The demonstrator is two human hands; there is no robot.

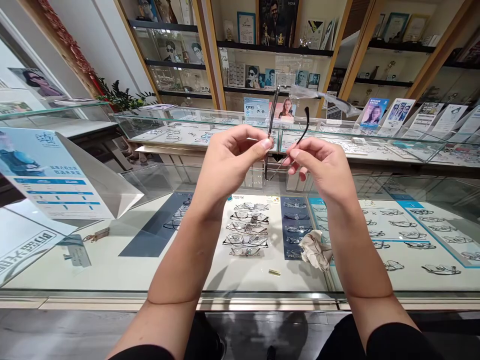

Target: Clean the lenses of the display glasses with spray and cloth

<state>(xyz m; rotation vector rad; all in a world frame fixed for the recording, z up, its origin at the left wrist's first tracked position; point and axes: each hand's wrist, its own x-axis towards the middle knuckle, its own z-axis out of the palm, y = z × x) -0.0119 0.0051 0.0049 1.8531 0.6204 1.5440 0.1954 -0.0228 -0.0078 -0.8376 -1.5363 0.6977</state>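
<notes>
My left hand (230, 155) pinches a thin, dark-framed pair of eyeglasses (274, 111) between thumb and fingers, raised above the glass counter. On the other side, my right hand (324, 162) has its thumb and fingers closed on a slim metal part of the same eyeglasses. One temple with a black curved tip rises above the right fingers. Clear plastic film (324, 97) seems to cover another part stretching to the right. The exact grip points are partly hidden by the fingers. Below the right forearm lies a crumpled beige cloth or paper (317, 250).
Rows of eyeglasses (245, 229) show in the glass display counter (180, 272) beneath my arms. A small gold piece (274, 272) lies near the front edge. At left stands a blue-and-white sign (56, 175). Another glass counter (150, 134) and shelves (275, 51) are behind.
</notes>
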